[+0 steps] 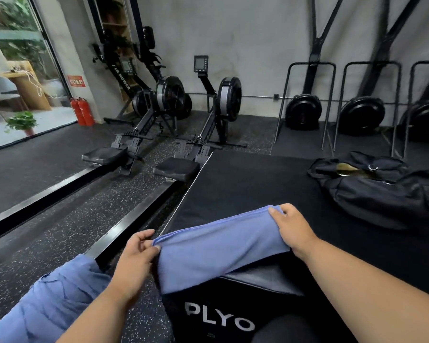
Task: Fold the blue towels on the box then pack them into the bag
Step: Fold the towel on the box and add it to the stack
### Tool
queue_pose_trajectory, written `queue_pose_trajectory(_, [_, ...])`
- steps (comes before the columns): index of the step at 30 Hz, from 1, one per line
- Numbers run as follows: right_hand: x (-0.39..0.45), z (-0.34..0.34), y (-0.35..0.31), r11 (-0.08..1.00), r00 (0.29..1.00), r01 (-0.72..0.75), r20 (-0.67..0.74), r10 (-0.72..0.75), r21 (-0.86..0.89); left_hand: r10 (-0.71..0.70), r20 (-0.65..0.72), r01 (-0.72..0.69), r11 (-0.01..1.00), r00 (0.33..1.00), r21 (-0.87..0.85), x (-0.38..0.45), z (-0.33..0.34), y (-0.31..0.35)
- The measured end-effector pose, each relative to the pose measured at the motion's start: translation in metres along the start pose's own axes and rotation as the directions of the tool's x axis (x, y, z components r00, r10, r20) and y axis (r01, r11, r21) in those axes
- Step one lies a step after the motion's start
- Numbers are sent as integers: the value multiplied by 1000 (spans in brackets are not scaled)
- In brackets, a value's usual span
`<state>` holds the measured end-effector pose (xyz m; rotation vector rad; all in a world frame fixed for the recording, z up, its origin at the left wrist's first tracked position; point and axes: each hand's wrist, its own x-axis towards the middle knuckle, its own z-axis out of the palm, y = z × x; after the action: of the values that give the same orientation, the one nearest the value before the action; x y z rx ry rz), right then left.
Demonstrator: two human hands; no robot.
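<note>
A blue towel (pixel 218 246) is stretched between the two hands, above the near corner of the black box (pixel 245 184), and its lower edge hangs down over the front side of the box, where the white letters "PLYO" are printed. The left hand (pixel 134 263) pinches the left upper corner of the towel between thumb and fingers. The right hand (pixel 292 229) holds the right upper corner, with the fingers curled over the edge of the cloth. The towel seems to be doubled along its upper edge, but how many layers it has is hard to tell.

A second bundle of blue cloth (pixel 47 303) lies crumpled at the lower left, beside the left forearm, and it is cut off by the edge of the view. The black bag (pixel 372 189) rests on the far right part of the box top, well apart from the hands; its opening shows something gold-coloured inside. Behind the box, two rowing machines (pixel 174 115) stand on the speckled floor (pixel 60 231).
</note>
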<state>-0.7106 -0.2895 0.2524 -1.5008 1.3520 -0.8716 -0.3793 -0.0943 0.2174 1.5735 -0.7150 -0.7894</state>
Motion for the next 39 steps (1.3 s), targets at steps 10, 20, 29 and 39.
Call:
queue_pose_trajectory(10, [-11, -151, 5, 999, 930, -14, -367, -2, -39, -32, 209, 9, 994, 977, 110, 13, 153, 45])
queue_pose_trajectory(20, [-40, -85, 89, 689, 981, 195, 147, -129, -698, 198, 477, -509, 481, 857, 714, -8, 241, -11])
queue_pose_trajectory(29, [-30, -70, 122, 534, 971, 204, 241, 0, -821, -25, 509, -496, 191, 860, 847, -13, 253, -29])
queue_pose_trajectory(39, [-28, -102, 136, 594, 999, -37, -23, 31, -804, -2, 317, -300, 321, 948, 898, -6, 205, -39])
